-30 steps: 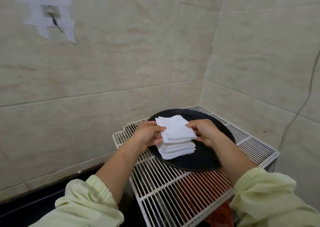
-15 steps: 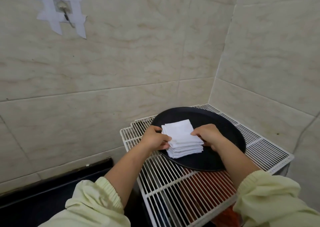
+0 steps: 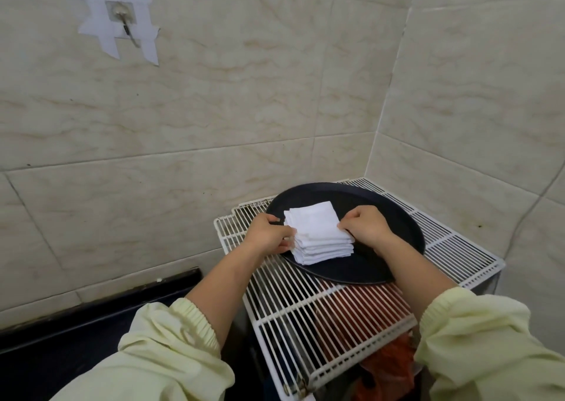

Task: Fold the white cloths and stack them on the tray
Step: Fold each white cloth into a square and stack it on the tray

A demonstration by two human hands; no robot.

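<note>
Your two hands met at a stack of white cloths [image 3: 315, 232] that sat on a round black tray [image 3: 376, 195], toward the tray's near-left part. The tray rested on a white wire rack [image 3: 305, 312] set into the corner of a beige tiled wall. Your left hand [image 3: 269, 232] was curled against the stack's left edge, fingers bent and close together, tips tucked in at the side of the layers. How many layers they caught could not be told. Your right hand [image 3: 367, 227] came in from the opposite side, thumb and bent fingers pinching the right edge at about the level of the top cloth. Holding the pile from both sides at once most likely served to square the folded edges, so the layers sat flush and would not slide on the smooth tray. The cloths lay folded into small squares, one on another, slightly fanned at the near corner. No unfolded cloth showed in view, which suggested the work was near its end. Your pale yellow sleeves [image 3: 171, 330] were bunched at the forearms, probably to keep the cuffs off the cloths. Something red-orange [image 3: 388, 367] showed beneath the rack, and a metal hook [image 3: 123, 24] was taped high on the left wall.
</note>
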